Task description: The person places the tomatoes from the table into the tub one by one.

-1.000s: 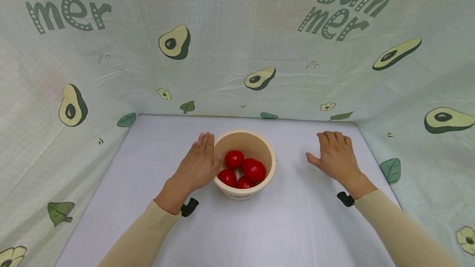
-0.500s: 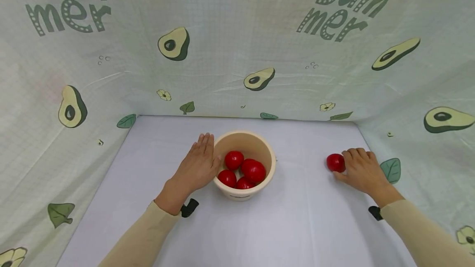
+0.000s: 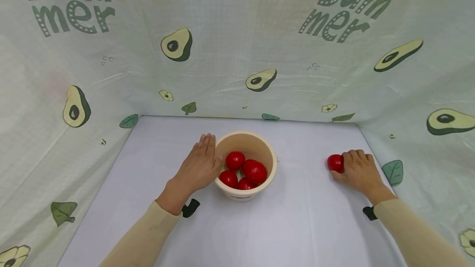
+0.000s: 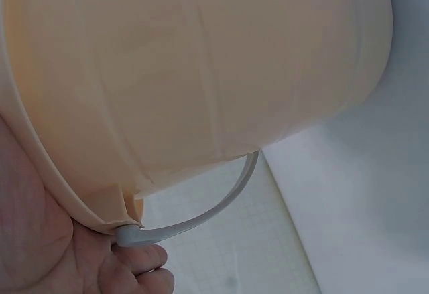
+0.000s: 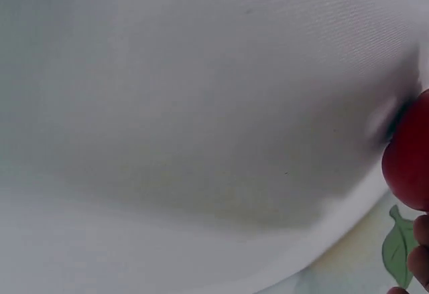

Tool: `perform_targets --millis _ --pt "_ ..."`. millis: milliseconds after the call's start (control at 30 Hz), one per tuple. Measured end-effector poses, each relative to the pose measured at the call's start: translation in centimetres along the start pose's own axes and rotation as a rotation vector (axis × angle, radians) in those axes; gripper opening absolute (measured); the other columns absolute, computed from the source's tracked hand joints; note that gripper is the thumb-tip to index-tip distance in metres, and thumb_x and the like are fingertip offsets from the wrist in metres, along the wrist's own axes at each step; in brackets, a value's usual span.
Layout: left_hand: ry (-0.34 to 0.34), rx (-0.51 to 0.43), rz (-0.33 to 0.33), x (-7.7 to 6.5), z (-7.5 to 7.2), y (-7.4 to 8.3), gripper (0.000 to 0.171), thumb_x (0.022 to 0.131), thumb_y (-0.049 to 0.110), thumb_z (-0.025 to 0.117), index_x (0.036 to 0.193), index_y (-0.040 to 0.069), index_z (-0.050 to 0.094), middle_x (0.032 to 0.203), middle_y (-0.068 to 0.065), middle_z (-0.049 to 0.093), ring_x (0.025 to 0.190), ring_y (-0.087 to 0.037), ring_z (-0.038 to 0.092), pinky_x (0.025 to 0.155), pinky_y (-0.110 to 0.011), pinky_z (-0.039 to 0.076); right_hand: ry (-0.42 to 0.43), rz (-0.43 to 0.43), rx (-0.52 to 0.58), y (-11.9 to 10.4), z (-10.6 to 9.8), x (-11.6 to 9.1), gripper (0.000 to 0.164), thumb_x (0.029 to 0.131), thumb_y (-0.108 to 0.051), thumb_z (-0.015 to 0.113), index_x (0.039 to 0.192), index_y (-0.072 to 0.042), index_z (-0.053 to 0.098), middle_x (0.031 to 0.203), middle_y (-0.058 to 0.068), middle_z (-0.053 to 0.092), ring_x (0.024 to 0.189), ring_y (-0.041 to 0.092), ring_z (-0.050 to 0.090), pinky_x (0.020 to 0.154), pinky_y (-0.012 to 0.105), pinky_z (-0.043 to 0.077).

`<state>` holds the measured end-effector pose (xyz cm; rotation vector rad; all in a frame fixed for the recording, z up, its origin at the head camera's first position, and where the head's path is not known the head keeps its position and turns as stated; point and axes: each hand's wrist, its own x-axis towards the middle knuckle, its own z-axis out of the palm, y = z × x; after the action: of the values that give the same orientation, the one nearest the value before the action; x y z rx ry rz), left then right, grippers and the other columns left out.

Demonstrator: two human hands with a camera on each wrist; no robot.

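A cream bucket (image 3: 242,195) stands upright mid-table, with several glossy red round fruits (image 3: 255,171) inside. Along its left rim lies my left hand (image 3: 198,164), fingers extended, palm side against the bucket. The left wrist view shows that palm touching the rim beside the grey bucket handle (image 4: 194,224). To the right, my right hand (image 3: 358,170) holds another red round fruit (image 3: 335,163) between thumb and fingers, at table level. The right wrist view catches only part of this fruit (image 5: 409,160) and some fingertips (image 5: 420,260) at its right edge.
A white tabletop (image 3: 282,226) lies under everything. Behind it and at both sides hangs a pale curtain (image 3: 222,44) printed with avocados and leaves. The bucket stands between the two hands.
My right hand has moved right and toward me from a spread pose, and now grips a red fruit that was out of sight earlier. My left hand has stayed at the bucket.
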<state>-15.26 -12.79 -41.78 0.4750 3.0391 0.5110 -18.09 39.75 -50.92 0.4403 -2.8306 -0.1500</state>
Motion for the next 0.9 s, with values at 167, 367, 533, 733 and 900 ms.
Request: perform_targets --millis 167,367,533,733,900 --pt "-0.003 0.000 -0.005 0.0 -0.1 0.1 0.073 0.110 0.035 0.044 0.163 -0.010 0.023 0.171 -0.027 0.026 0.162 -0.043 0.019 0.130 -0.055 0.022 0.067 -0.038 -0.019 -1.2 -0.4 1.3 0.067 0.074 -0.040 0.085 0.108 0.009 0.056 0.103 0.030 0.062 0.102 0.048 0.054 0.083 0.063 0.047" --pt "0.000 0.007 0.000 0.0 -0.2 0.2 0.073 0.110 0.035 0.044 0.163 -0.010 0.023 0.171 -0.028 0.025 0.162 -0.043 0.019 0.130 -0.056 0.022 0.132 -0.135 -0.057 -3.1 -1.7 3.2 0.068 0.073 -0.042 0.085 0.109 0.009 0.058 0.103 0.029 0.065 0.100 0.046 0.056 0.082 0.061 0.050" --pt "-0.002 0.018 0.003 0.1 -0.2 0.1 0.073 0.110 0.035 0.043 0.163 -0.009 0.022 0.171 -0.027 0.025 0.162 -0.043 0.018 0.130 -0.056 0.022 0.172 -0.193 -0.055 -5.0 -3.2 5.1 0.066 0.075 -0.043 0.082 0.109 0.008 0.060 0.104 0.027 0.066 0.100 0.044 0.058 0.082 0.059 0.050" --pt "0.005 0.040 0.009 0.1 -0.2 0.2 0.073 0.110 0.035 0.045 0.163 -0.010 0.023 0.171 -0.028 0.026 0.161 -0.044 0.020 0.130 -0.057 0.023 0.272 -0.252 -0.024 -7.5 -5.6 7.4 0.065 0.075 -0.047 0.078 0.107 0.007 0.061 0.100 0.025 0.066 0.094 0.042 0.057 0.078 0.055 0.048" --pt "0.005 0.051 0.011 0.1 -0.2 0.2 0.072 0.110 0.034 0.045 0.163 -0.010 0.024 0.171 -0.028 0.026 0.161 -0.044 0.020 0.130 -0.057 0.021 0.386 -0.291 0.059 -10.7 -8.8 9.4 0.066 0.078 -0.049 0.075 0.109 0.008 0.061 0.098 0.025 0.065 0.092 0.042 0.056 0.075 0.054 0.047"
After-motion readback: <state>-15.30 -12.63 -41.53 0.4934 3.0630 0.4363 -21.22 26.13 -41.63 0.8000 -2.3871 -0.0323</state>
